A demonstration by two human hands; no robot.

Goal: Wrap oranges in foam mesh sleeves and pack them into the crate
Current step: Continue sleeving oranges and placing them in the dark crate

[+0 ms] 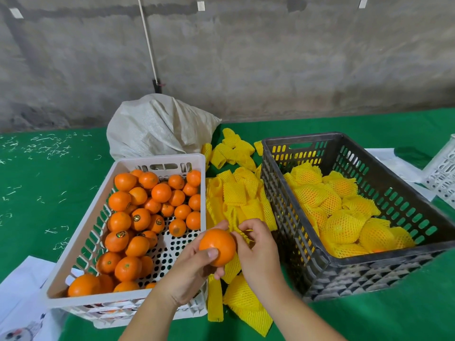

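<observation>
My left hand [189,269] holds a bare orange [217,246] between the two crates. Right beside it, my right hand [256,252] pinches a yellow foam mesh sleeve [242,233] at the orange's right side. A white crate [157,160] on the left holds several unwrapped oranges [138,217]. On the right, a black crate [369,262] holds several oranges wrapped in yellow mesh [342,226]. Loose yellow sleeves [236,193] lie piled on the green table between the crates.
A white woven sack [157,124] sits behind the white crate. More sleeves [234,148] lie beside it. White paper [22,291] lies at the lower left. Part of another white crate [443,173] shows at the right edge. A grey wall is behind the table.
</observation>
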